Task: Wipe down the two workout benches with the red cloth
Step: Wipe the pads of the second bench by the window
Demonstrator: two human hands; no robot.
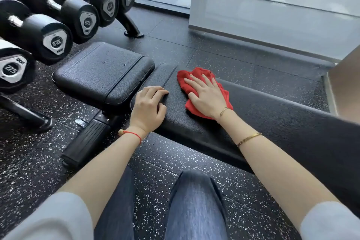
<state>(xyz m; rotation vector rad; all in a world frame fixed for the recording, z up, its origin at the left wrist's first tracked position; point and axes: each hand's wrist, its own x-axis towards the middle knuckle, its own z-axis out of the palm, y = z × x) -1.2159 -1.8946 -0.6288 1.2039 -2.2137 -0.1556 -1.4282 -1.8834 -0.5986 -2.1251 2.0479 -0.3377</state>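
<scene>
Here red cloth flat under right hand, on bench.

Red cloth on a black, pebble-grained bench. Beneath the bench, black floor speckled white. Left of the bench, black dumbbells with silver end plates. Blue jeans, grey sleeves.

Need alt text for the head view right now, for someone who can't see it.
The right hand presses a red cloth flat on the long black bench pad, while the left hand rests on the pad's near end. A separate seat pad and a dumbbell rack lie to the left.
</scene>
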